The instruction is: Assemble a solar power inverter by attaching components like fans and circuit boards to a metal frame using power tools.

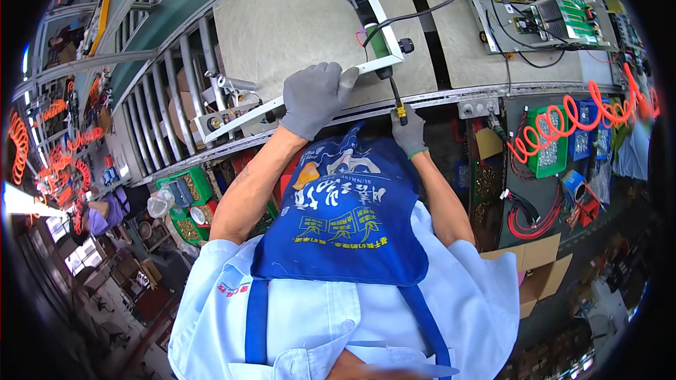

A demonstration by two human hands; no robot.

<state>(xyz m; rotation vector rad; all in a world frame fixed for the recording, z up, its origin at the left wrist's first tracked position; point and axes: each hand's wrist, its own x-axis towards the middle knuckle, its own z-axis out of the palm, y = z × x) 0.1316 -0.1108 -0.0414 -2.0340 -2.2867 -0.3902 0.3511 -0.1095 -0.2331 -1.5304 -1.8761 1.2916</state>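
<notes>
Now left hand [315,96] presses white frame [310,91], right hand [409,130] grips screwdriver [391,83]

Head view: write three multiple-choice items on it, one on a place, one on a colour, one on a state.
1. Where does the left hand rest?
A. on the white metal bracket
B. on the cardboard box
C. on the green bin

2. What colour is the coiled hose at right?
A. blue
B. orange-red
C. white

3. What is the right hand doing?
A. lying flat and open
B. gripping the screwdriver
C. hanging free

Answers: 1 A, the grey glove presses on the bracket; 2 B, its loops are orange-red; 3 B, the fingers close around the tool's tip end.
</notes>
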